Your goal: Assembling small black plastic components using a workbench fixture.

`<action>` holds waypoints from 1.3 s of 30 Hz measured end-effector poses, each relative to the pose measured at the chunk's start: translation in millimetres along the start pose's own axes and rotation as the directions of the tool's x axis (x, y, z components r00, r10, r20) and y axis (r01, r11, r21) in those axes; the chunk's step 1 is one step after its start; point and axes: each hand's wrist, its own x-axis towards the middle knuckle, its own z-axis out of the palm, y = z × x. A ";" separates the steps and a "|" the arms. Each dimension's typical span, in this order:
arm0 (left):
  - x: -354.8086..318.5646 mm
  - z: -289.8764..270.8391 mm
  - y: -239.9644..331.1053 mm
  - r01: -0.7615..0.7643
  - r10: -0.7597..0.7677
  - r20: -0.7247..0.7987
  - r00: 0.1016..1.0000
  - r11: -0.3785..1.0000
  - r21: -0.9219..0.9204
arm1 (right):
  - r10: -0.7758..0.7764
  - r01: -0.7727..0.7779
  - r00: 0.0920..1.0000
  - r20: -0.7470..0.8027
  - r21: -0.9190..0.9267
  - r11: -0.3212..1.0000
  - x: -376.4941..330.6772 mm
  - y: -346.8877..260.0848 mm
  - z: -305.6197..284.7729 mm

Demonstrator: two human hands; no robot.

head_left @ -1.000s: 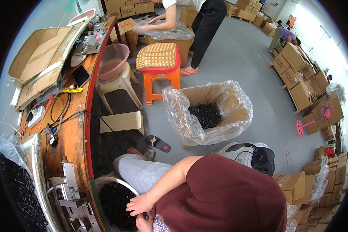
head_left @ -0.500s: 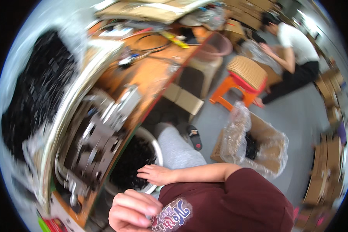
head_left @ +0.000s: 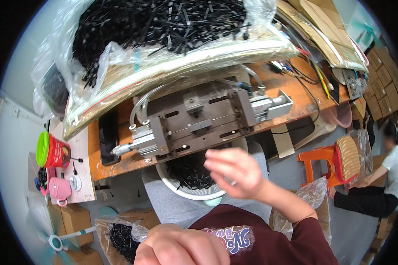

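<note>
Hands (head_left: pixel 236 173) apart — white basket (head_left: pixel 194 194) beyond

A pale wall (head_left: pixel 13 152) curves down the left side, beside a light-topped side table (head_left: pixel 86 176). The worn orange wooden tabletop (head_left: pixel 93 148) spans the middle. To the right, an orange stool (head_left: pixel 338 163) with a woven cushion (head_left: pixel 349 154) stands on the grey floor (head_left: pixel 346 236). Brown cardboard boxes (head_left: pixel 384 84) are stacked at the upper right; a teal-bladed fan (head_left: pixel 55 243) shows at lower left.
</note>
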 end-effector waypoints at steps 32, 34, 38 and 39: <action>-21.6 36.0 3.4 -0.412 0.283 -0.334 0.899 0.806 -0.426 | -0.134 0.290 0.926 0.353 -0.438 0.851 258.5 143.4 -7.0; -24.4 -3.6 -21.6 -0.324 0.536 -0.139 0.833 0.676 0.662 | 0.080 0.098 0.939 0.333 -0.485 0.869 261.5 140.8 -13.3; -42.8 -50.2 -54.9 -0.134 0.480 0.078 0.874 0.082 0.988 | -0.081 0.175 0.960 0.269 -0.345 0.922 264.4 161.7 -21.0; -48.3 -58.5 -62.5 -0.167 0.503 0.113 0.857 0.064 0.984 | 0.089 -0.005 0.979 0.186 -0.410 0.912 264.4 155.8 -24.6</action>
